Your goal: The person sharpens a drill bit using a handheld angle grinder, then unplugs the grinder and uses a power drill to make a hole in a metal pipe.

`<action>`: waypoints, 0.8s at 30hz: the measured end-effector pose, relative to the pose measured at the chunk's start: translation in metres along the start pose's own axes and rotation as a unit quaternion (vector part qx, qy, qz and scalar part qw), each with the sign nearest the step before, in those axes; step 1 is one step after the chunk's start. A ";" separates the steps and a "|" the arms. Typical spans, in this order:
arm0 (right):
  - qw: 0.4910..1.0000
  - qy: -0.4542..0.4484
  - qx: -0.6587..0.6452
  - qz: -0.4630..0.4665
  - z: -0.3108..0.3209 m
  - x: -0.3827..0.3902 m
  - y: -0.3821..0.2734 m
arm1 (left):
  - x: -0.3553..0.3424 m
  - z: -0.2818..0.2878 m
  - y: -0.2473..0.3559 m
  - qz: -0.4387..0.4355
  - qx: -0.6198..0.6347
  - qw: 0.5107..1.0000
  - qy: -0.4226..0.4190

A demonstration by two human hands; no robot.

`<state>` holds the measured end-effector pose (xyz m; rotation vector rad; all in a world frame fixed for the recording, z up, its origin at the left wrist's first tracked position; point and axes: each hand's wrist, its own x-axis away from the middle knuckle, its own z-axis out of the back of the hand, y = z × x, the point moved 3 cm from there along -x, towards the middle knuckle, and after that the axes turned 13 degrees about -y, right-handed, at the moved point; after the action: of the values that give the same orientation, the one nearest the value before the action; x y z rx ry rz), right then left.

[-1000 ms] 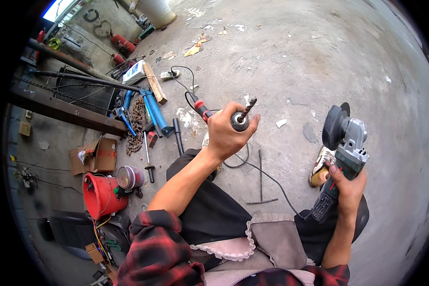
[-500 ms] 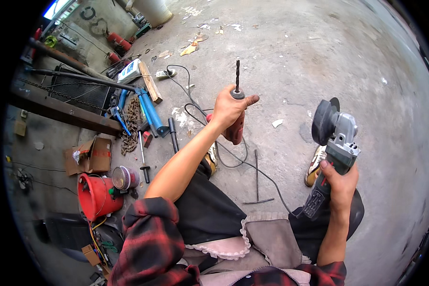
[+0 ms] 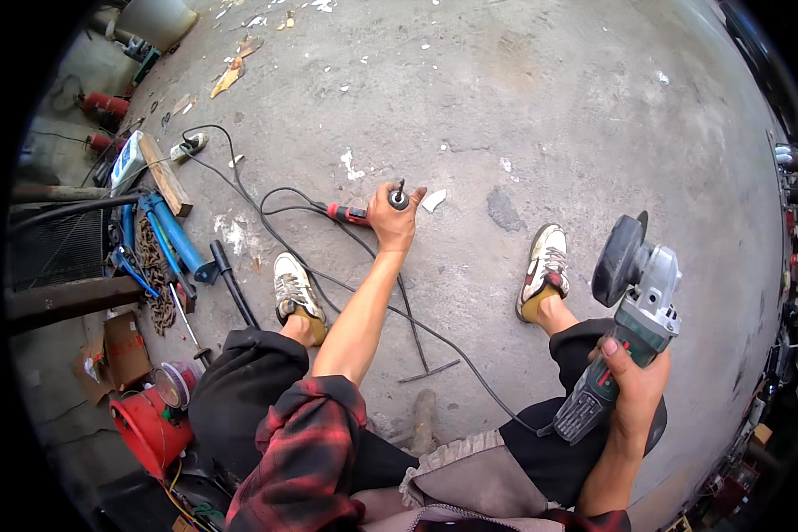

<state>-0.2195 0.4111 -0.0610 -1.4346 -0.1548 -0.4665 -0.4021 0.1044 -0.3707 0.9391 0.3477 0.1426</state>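
My left hand [image 3: 392, 222] is closed around an electric drill, out in front between my feet. The drill's chuck [image 3: 399, 200] and short dark bit face up toward me, and its red handle [image 3: 349, 215] sticks out to the left; my fingers hide part of the body. Over my right thigh, my right hand [image 3: 637, 381] grips an angle grinder [image 3: 634, 330] by its dark green body. The grinder's head is tilted upward, its disc [image 3: 621, 257] and guard clear of the floor. A black cord [image 3: 470, 368] runs from the grinder's lower end across the floor.
A T-shaped metal rod [image 3: 427, 371] lies between my shoes. At left are a blue jack [image 3: 179, 235], a wood block [image 3: 166, 177], a white power strip [image 3: 189, 147], a chain, a cardboard box [image 3: 126, 346] and a red bucket [image 3: 151, 433]. Clutter lines the right edge.
My left hand has lowered and turned the drill, so its bit now points toward me instead of away. The view has swung right. The grinder stays in my right hand.
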 end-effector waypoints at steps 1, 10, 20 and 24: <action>1.000 0.012 -0.004 -0.019 0.001 0.000 0.001 | 0.007 -0.009 0.006 -0.010 -0.009 1.000 -0.006; 0.997 -0.006 0.063 -0.048 -0.020 -0.006 -0.011 | -0.009 0.018 0.020 -0.104 -0.008 0.943 -0.317; 0.996 0.009 0.065 -0.055 -0.015 -0.009 0.003 | -0.070 0.021 0.029 -0.205 -0.093 0.681 -0.696; 0.996 0.019 0.069 -0.052 -0.012 -0.007 0.007 | -0.054 0.010 0.017 -0.207 -0.038 0.736 -0.643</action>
<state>-0.2249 0.4012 -0.0720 -1.2852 -0.2272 -0.5574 -0.4483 0.0925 -0.3391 0.6632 -0.7548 -0.8921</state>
